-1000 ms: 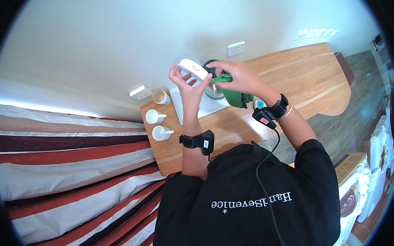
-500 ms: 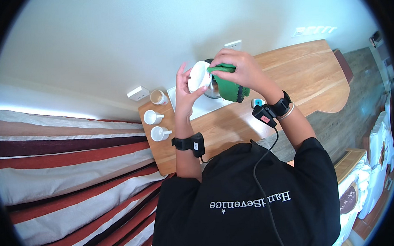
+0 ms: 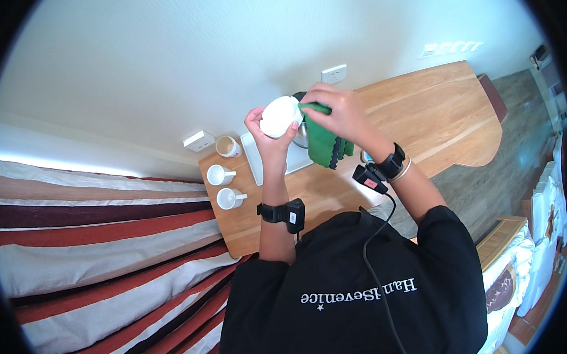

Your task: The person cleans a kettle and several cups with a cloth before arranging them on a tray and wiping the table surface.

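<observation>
Wooden counter (image 3: 432, 107) runs along a white wall, with 3 cups (image 3: 224, 174) at its left end beside a white tray (image 3: 255, 158). Above it, the left hand (image 3: 269, 136) curls its fingers around a white cup (image 3: 279, 116), held tilted. The right hand (image 3: 337, 111) pinches a green cloth (image 3: 325, 143) against the cup's right side; the cloth hangs down below.

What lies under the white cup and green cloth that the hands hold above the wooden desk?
Below the white cup and green scalloped cloth lies a white rectangular tray on the wooden desk. A dark round object on the tray is mostly hidden behind the cloth and right hand.
</observation>
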`<control>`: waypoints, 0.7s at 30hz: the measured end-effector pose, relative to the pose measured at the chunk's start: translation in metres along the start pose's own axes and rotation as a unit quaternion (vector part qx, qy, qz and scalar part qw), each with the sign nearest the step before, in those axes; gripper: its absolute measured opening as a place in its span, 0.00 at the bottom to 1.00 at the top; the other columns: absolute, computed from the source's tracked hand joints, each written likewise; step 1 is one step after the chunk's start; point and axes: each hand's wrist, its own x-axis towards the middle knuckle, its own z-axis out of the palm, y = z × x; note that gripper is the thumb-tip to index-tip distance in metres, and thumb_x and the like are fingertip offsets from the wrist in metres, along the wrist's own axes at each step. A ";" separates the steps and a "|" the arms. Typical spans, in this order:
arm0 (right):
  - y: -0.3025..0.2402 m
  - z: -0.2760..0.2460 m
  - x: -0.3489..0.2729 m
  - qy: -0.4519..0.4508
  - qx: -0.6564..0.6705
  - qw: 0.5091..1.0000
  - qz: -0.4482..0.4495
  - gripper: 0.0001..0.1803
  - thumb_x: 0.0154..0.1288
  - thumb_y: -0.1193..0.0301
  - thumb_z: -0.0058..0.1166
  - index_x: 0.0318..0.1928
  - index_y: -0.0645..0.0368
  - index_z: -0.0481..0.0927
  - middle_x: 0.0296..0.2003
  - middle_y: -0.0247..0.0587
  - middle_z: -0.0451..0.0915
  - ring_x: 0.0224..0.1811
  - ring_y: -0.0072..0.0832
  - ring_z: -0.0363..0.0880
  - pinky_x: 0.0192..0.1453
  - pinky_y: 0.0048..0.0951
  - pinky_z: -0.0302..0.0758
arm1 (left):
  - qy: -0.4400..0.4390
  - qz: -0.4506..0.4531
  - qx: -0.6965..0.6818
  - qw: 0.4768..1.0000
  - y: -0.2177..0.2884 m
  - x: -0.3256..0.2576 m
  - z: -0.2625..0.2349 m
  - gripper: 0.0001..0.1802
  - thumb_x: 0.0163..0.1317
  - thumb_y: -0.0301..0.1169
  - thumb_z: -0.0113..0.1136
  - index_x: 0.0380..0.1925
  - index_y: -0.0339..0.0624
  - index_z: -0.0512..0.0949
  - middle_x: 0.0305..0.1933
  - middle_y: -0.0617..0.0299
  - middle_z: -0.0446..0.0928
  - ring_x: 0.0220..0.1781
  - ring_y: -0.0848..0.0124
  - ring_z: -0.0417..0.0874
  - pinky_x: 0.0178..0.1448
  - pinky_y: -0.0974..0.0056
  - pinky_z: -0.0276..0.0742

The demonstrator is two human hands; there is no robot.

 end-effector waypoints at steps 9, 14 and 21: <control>-0.009 0.001 -0.001 -0.018 -0.004 0.999 -0.031 0.05 0.58 0.68 0.62 0.34 0.55 0.83 0.34 0.32 0.82 0.32 0.34 0.82 0.34 0.31 0.77 | 0.033 -0.080 -0.063 0.994 0.002 -0.004 0.004 0.43 0.49 0.27 0.74 0.60 0.49 0.56 0.54 0.57 0.65 0.61 0.66 0.68 0.63 0.58 0.69; 0.000 -0.002 0.007 -0.019 0.052 0.998 0.002 0.06 0.58 0.69 0.61 0.34 0.55 0.83 0.35 0.34 0.82 0.33 0.35 0.82 0.36 0.32 0.77 | -0.023 -0.112 -0.178 0.977 -0.002 -0.010 -0.002 0.38 0.54 0.33 0.69 0.60 0.51 0.56 0.55 0.56 0.67 0.61 0.65 0.68 0.67 0.57 0.64; 0.016 0.000 0.007 -0.020 0.114 0.993 0.033 0.06 0.57 0.70 0.63 0.35 0.57 0.85 0.35 0.35 0.82 0.36 0.35 0.82 0.40 0.30 0.77 | -0.143 -0.100 -0.261 0.950 0.030 -0.010 0.003 0.46 0.47 0.48 0.72 0.62 0.54 0.55 0.60 0.52 0.67 0.65 0.60 0.67 0.72 0.58 0.59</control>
